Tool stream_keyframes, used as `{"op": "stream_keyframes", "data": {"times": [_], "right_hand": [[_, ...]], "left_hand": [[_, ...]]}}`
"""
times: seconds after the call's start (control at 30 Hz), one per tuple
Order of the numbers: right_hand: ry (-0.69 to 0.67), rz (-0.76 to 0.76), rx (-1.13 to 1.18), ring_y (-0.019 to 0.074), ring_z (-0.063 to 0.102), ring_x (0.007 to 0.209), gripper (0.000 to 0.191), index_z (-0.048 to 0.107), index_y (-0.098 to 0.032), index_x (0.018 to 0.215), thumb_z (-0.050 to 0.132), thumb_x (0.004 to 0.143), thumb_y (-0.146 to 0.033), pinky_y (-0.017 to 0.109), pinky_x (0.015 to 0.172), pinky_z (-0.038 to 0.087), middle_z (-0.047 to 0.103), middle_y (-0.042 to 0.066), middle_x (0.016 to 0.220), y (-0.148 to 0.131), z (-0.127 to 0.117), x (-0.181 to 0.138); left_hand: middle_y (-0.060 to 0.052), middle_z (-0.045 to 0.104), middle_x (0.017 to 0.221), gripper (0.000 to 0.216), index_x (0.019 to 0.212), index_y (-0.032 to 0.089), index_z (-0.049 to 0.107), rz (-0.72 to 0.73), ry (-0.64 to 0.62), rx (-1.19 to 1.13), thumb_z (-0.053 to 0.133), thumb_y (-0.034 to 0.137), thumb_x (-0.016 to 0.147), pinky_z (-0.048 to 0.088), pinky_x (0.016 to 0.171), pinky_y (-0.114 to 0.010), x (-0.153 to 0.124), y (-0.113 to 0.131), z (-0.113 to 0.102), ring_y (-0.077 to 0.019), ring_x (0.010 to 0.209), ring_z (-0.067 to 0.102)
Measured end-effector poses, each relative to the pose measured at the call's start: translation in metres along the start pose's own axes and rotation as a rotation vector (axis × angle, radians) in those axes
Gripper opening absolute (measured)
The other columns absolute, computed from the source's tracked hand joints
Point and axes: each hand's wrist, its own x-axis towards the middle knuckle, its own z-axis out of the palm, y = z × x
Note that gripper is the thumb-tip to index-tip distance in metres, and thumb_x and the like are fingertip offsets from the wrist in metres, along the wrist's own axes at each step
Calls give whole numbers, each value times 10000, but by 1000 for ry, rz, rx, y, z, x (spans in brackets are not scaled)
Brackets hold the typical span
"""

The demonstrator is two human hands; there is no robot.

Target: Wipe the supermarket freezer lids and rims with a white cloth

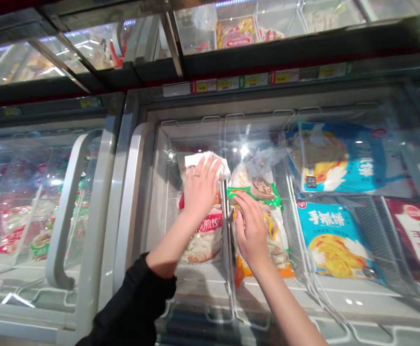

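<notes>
A white cloth (191,159) lies bunched on the clear glass lid of a chest freezer. My left hand (201,185) presses it there with the fingers laid over it; a ring is on one finger. Lower and to the right, my right hand (252,229) rests at the glass with bent fingers. By its thumb and forefinger shows a small dark, shiny piece (231,215), too blurred to name. Under the glass, below my left hand, lie red-and-white dumpling bags (208,238). Beneath my right hand are food bags with green (275,194) and orange edges.
Blue flatbread bags (334,240) and a dark red bag (418,240) lie in the right compartments. A curved grey handle (132,192) runs along the lid's left side. Another glass-lidded freezer with a pale handle (67,206) stands left. Price tags (227,84) line the back edge.
</notes>
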Motion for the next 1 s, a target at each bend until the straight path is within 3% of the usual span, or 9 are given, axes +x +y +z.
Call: {"op": "stream_keyframes", "data": {"times": [0.13,0.27,0.47,0.57,0.67,0.73,0.83,0.93,1.0], "right_hand": [[36,60,51,262,615,1363,503,604,-244,1453,400,1009,-121,548,1180,505,684,115,1411,1,-2,-3],[29,28,69,249,607,1369,517,610,-239,1445,401,993,-102,531,1183,509,688,105,1409,2,-1,-3],[52,37,73,246,591,1390,543,568,-240,1496,402,998,-105,522,1194,498,678,100,1429,3,0,-3],[177,90,121,246,618,1354,496,597,-245,1462,403,1017,-139,509,1159,518,695,105,1401,4,0,-4],[351,187,190,246,666,1273,422,659,-242,1354,392,1033,-177,504,1107,543,727,110,1322,8,-6,-6],[454,262,214,249,681,1239,387,684,-228,1284,387,1037,-198,504,1085,549,737,120,1277,16,-17,-11],[532,338,161,260,675,1231,357,697,-208,1245,412,1032,-229,513,1093,531,735,135,1263,43,-48,-23],[486,359,30,275,652,1265,379,694,-205,1284,431,1013,-237,538,1127,496,724,138,1307,84,-87,-33],[425,351,-68,281,642,1283,424,673,-212,1344,432,995,-220,546,1129,496,717,135,1336,111,-109,-35]], "left_hand": [[21,375,1729,570,1652,350,381,154,-145,40,398,241,1092,357,1294,-493,-83,2,-1,-225,1616,322],[5,339,1744,575,1661,358,371,-63,-113,76,326,262,1095,334,1309,-483,-106,-38,-9,-225,1630,291],[-98,363,1734,542,1631,175,419,-412,88,39,299,257,1109,284,1312,-544,-10,-67,-16,-293,1620,305],[-167,423,1692,539,1609,97,437,-400,129,28,315,219,1098,307,1283,-590,47,-45,-14,-347,1575,376],[-124,406,1706,539,1613,150,451,-259,109,-5,376,224,1085,320,1289,-564,69,6,-3,-320,1580,378],[-51,410,1706,533,1600,219,486,-124,73,-27,425,233,1072,325,1305,-515,54,49,9,-275,1596,360],[-2,439,1689,528,1596,281,494,159,7,-22,456,278,1069,402,1268,-518,-11,97,27,-265,1573,407],[6,442,1687,542,1613,330,463,277,10,13,491,335,1072,444,1238,-463,-80,104,35,-241,1554,441],[2,418,1700,542,1614,338,462,241,-12,52,478,304,1073,442,1235,-473,-103,89,33,-251,1564,425]]}}
